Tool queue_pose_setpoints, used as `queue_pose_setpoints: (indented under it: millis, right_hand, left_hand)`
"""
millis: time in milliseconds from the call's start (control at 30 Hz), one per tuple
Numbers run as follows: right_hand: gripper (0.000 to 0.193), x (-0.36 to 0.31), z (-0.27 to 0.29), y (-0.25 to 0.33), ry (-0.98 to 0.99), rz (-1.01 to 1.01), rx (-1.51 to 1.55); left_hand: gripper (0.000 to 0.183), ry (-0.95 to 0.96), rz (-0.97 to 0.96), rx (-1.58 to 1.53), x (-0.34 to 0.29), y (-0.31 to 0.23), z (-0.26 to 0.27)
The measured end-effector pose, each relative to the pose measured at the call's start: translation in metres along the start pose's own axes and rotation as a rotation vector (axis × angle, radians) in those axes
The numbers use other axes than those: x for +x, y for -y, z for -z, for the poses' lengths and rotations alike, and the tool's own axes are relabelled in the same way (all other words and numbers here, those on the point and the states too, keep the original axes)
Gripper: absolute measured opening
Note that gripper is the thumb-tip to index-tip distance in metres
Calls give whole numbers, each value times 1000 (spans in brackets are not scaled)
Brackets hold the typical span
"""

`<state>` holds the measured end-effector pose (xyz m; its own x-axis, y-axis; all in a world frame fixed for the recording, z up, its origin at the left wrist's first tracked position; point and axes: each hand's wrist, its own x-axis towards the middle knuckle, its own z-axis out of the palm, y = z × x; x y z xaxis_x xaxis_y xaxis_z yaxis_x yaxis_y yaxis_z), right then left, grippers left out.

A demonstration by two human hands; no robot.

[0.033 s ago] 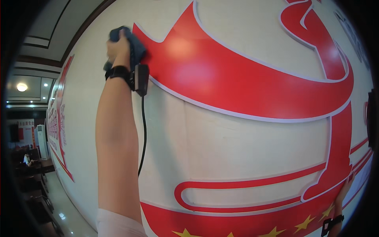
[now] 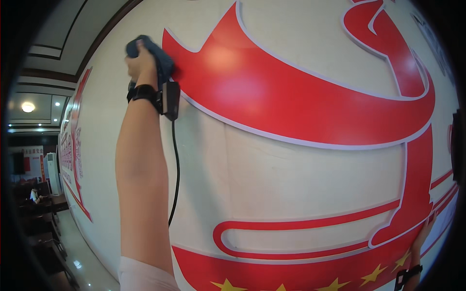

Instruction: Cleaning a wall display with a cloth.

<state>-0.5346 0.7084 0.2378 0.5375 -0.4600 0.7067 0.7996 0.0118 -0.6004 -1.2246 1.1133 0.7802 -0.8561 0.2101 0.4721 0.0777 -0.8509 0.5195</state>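
My left hand (image 2: pixel 141 64) is raised high and closed on a dark blue-grey cloth (image 2: pixel 163 59). The cloth lies against the left tip of a large red raised wall panel (image 2: pixel 272 104) with a pale edge. A black strap with a small black box (image 2: pixel 170 101) sits on my left wrist, and a black cable hangs from it. At the far lower right my right hand (image 2: pixel 428 224) touches the wall decoration beside the foot of a red upright (image 2: pixel 418 179). Its fingers look stretched out, though they are small and partly hidden. A black band is on that wrist too.
The cream wall (image 2: pixel 291 179) carries red raised strips and a red band (image 2: pixel 204 266) with yellow stars below. At the left, the wall runs back along a shiny floor (image 2: pixel 80 252). Dark chairs (image 2: pixel 43 233) and a seated person (image 2: pixel 35 195) are there.
My left hand and the cloth have shifted slightly left, and the cloth's outline has changed a little. My right hand stays in place.
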Motion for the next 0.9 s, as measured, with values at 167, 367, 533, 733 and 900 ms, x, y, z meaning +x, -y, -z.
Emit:
queue_pose_setpoints:
  millis: [167,367,533,733,900]
  right_hand:
    - [63,3,-3,-21,-1,123,-139]
    - [64,0,-16,-43,-65,224,-88]
    - [65,-15,-15,-13,-68,179,-174]
    - [63,-20,-14,-2,-10,210,-18]
    - [65,-8,4,-45,-9,349,-194]
  left_hand:
    - [78,-5,-467,-368,-16,-23,50]
    - [79,662,-1133,118,-210,-26,49]
    - [81,583,-1001,130,-217,-45,61]
    - [83,606,-974,148,-201,-43,51]
    - [70,738,-840,97,-214,-59,45]
